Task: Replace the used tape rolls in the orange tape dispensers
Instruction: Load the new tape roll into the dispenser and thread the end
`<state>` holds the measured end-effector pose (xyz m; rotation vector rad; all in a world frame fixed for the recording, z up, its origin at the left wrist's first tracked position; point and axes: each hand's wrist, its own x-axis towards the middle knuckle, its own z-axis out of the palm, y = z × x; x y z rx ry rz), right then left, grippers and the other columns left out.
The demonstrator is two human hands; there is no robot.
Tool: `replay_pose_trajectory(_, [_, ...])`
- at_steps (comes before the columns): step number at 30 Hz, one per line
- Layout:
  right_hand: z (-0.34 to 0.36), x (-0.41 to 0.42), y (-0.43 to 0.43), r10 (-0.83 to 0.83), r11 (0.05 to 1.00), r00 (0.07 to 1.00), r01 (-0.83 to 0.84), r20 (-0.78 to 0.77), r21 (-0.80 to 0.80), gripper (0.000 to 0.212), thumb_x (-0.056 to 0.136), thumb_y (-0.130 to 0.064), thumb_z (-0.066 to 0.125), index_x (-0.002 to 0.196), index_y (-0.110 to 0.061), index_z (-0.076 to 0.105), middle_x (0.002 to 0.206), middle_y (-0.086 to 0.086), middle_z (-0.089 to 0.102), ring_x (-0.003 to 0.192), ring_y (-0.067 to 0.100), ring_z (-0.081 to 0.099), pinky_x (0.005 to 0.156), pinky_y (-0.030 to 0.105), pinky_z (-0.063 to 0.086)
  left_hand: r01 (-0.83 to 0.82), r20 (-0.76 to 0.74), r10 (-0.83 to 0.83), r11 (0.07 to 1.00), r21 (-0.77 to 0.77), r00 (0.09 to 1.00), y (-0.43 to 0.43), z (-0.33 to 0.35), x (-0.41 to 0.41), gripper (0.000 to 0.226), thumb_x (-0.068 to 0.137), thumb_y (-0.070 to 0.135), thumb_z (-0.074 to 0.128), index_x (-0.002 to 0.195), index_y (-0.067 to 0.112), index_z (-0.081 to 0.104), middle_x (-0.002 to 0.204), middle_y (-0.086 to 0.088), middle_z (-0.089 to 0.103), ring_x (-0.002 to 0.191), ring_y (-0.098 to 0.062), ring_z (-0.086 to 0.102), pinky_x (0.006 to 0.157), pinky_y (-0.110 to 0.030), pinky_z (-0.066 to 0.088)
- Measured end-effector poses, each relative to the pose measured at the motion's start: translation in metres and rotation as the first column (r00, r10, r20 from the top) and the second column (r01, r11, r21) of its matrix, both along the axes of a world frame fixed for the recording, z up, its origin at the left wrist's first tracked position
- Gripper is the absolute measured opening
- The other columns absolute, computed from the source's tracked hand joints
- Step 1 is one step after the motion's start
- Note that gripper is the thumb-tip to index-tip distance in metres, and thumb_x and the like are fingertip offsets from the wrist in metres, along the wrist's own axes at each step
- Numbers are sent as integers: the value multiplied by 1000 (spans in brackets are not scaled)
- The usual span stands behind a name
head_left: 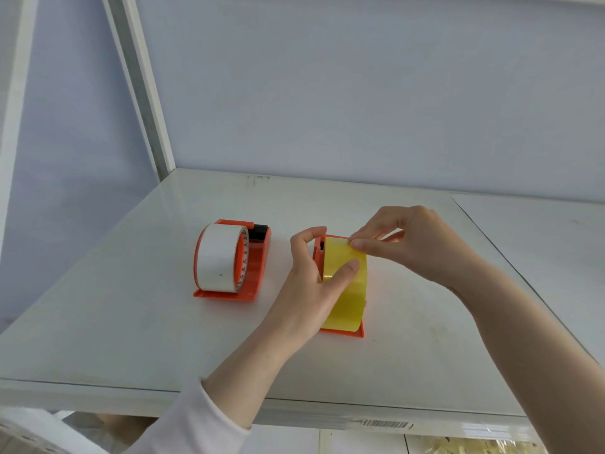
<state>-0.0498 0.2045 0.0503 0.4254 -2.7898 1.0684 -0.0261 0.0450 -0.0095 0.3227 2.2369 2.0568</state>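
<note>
Two orange tape dispensers stand on a white shelf point(131, 316). The left dispenser point(258, 267) holds a white tape roll point(217, 257) and nobody touches it. The right dispenser point(343, 332) holds a yellow tape roll point(350, 290). My left hand point(311, 276) wraps around the yellow roll and the dispenser's left side, thumb pressed on the roll's face. My right hand point(402, 240) pinches the top of the yellow roll near the dispenser's far end, where the tape's loose end seems to lie.
A white upright post point(144, 93) rises at the shelf's back left corner, with a pale wall behind. A seam point(510, 267) divides this shelf panel from another on the right. The front edge point(386, 421) carries a barcode label.
</note>
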Motion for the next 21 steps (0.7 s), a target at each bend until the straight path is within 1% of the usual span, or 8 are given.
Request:
replay_pose_trajectory(3, [-2, -2, 0, 10, 998, 995, -3, -104, 67, 14, 75, -34, 71, 78, -21, 76, 79, -9, 71, 76, 1, 64, 73, 16, 51, -1, -5, 1, 1000, -13, 1000, 2, 0, 0, 44, 87, 34, 58, 116, 40, 26, 109, -14, 68, 89, -32, 69, 80, -48, 58])
replay_pose_trajectory(5, [-2, -2, 4, 19, 999, 992, -15, -127, 31, 8, 78, -29, 70, 82, -24, 75, 82, -13, 72, 78, -3, 63, 69, 6, 46, 10, 13, -10, 1000, 25, 1000, 1, -2, 0, 43, 87, 31, 59, 117, 37, 28, 109, -16, 68, 89, -35, 68, 80, -53, 56])
replay_pose_trajectory(8, [1, 2, 20, 110, 993, 988, -115, -111, -38, 22, 78, -21, 69, 100, -28, 70, 105, -17, 70, 96, -4, 62, 84, 13, 48, 29, 12, -30, 999, 38, 999, -1, -3, -1, 45, 88, 29, 58, 121, 34, 28, 108, -15, 69, 84, -34, 70, 81, -52, 56])
replay_pose_trajectory(11, [-3, 5, 24, 207, 976, 964, -193, -166, 96, 39, 71, -20, 75, 109, -23, 67, 110, -15, 66, 103, 1, 59, 87, 20, 47, 42, -6, -42, 998, 55, 999, -1, -5, -2, 42, 89, 27, 57, 119, 33, 29, 104, -11, 70, 72, -18, 72, 67, -30, 59])
replay_pose_trajectory(13, [-8, 5, 18, 229, 969, 944, -197, -238, 152, 36, 68, -17, 78, 104, -16, 70, 104, -11, 68, 98, 9, 62, 84, 25, 48, 39, -9, -38, 997, 63, 999, 0, -5, -2, 40, 89, 26, 57, 117, 34, 30, 99, -5, 70, 63, -7, 70, 55, -17, 54])
replay_pose_trajectory(17, [-9, 3, 11, 232, 972, 899, -197, -372, 130, 17, 68, -6, 76, 86, -8, 76, 87, 1, 73, 88, 15, 68, 84, 25, 50, 77, 31, -81, 989, 124, 996, -1, -5, 0, 42, 90, 21, 56, 119, 33, 28, 93, -9, 72, 63, -13, 71, 58, -23, 57])
replay_pose_trajectory(19, [-6, 1, 13, 206, 978, 914, -180, -350, 106, 14, 70, -9, 76, 83, -13, 77, 85, -2, 73, 84, 11, 68, 82, 22, 51, 94, 30, -98, 989, 113, 995, -2, -5, 0, 45, 90, 22, 55, 121, 35, 26, 90, -7, 73, 66, -14, 71, 64, -26, 58])
replay_pose_trajectory(21, [-1, -1, 14, 135, 991, 958, -125, -252, 56, 9, 72, -19, 75, 78, -26, 75, 82, -10, 73, 81, 6, 67, 79, 16, 50, 96, 32, -100, 989, 109, 995, -3, -6, 1, 49, 90, 24, 55, 123, 38, 22, 89, -2, 74, 70, -13, 72, 67, -26, 59])
